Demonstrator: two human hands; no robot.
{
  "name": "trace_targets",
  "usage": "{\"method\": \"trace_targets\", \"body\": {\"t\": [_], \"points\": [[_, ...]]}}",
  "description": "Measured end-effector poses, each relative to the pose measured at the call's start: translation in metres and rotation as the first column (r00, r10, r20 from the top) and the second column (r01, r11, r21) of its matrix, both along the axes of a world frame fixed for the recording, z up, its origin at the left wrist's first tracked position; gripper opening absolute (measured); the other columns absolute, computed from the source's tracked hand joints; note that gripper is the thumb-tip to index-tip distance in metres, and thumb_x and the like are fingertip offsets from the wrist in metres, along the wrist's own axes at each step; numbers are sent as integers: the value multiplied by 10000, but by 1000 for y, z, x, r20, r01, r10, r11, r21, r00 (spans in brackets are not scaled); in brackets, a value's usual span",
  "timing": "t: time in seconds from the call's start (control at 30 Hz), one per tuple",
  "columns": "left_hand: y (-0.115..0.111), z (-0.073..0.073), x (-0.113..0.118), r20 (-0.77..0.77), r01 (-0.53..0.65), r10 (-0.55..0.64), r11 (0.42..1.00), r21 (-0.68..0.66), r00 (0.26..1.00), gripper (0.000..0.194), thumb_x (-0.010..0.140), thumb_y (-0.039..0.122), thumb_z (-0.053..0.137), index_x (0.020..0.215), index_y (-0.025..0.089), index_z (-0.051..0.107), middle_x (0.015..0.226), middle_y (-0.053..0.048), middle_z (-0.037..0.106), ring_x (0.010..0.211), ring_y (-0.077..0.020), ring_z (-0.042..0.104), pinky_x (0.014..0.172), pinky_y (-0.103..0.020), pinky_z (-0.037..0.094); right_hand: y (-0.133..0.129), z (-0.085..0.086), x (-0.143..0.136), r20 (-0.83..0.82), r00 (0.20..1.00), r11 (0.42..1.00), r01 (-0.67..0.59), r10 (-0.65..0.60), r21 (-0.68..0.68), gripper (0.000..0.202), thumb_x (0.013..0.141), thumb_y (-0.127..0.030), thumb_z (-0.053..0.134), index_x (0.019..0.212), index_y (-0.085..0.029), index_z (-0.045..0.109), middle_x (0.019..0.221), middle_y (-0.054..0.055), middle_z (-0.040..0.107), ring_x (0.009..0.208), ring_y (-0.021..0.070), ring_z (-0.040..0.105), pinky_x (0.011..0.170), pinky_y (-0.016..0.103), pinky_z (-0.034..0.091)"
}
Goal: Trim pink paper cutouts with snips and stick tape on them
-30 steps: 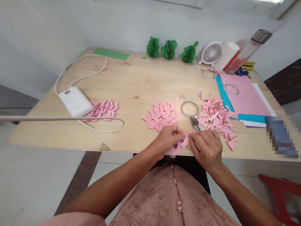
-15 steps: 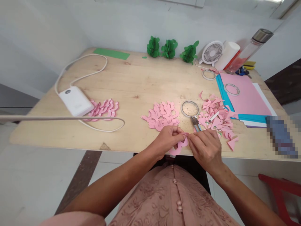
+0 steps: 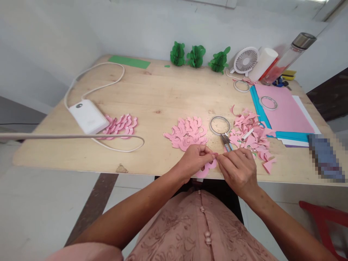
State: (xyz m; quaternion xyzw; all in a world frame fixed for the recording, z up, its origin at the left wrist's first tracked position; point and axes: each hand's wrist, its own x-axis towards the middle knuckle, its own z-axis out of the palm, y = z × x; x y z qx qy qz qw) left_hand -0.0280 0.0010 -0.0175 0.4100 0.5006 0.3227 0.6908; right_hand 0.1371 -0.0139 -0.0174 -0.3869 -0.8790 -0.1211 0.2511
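Note:
At the table's front edge, my left hand [image 3: 194, 162] pinches a curvy pink paper cutout [image 3: 206, 169], which hangs below its fingers. My right hand [image 3: 239, 170] is closed, its fingertips meeting the cutout's right end by my left fingertips; the exact grip is too small to make out. Just beyond my left hand lies a pile of pink cutouts [image 3: 187, 132]. Small snips [image 3: 226, 142] lie beyond my right hand, their tips near a tape roll [image 3: 219, 125]. Pink paper scraps [image 3: 248, 132] are heaped to the right of them.
A white power bank [image 3: 88, 116] with a cable rests at left against more pink cutouts [image 3: 122, 126]. Three green paper shapes [image 3: 196, 57], a small fan [image 3: 246, 61] and a bottle [image 3: 288, 59] stand at the back. Coloured sheets [image 3: 285, 112] lie at right.
Both hands stay nearly in place at the pink cutout. The cutout's hanging part has shifted slightly upward. Nothing else has visibly moved.

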Motion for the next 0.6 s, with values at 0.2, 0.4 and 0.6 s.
{"method": "trace_targets", "body": {"t": [0.2,0.4,0.6], "points": [[0,-2,2,-12,-25,25,1000,8,1000,152,677,269,619,612,135,586,552,14,547,455,-63,426,431,-184,323,1,-1,2,50,998,999,-33,34,-12,93,861,-127,552,847,-170,634,675,7,626,652,131,521,732,336,352],[0,-1,4,-77,-57,64,993,101,995,139,666,218,593,551,152,553,515,26,522,482,-74,432,449,-184,327,2,-1,2,73,997,999,-33,33,-1,92,861,-127,555,824,-168,629,658,3,615,644,126,520,739,336,350],[-2,-3,4,-95,-73,86,988,136,992,109,652,178,578,548,150,560,519,33,516,498,-76,439,471,-190,327,0,2,-1,38,999,1000,2,-2,-17,85,850,-149,574,781,-169,619,638,2,601,654,139,529,738,341,350]]}}
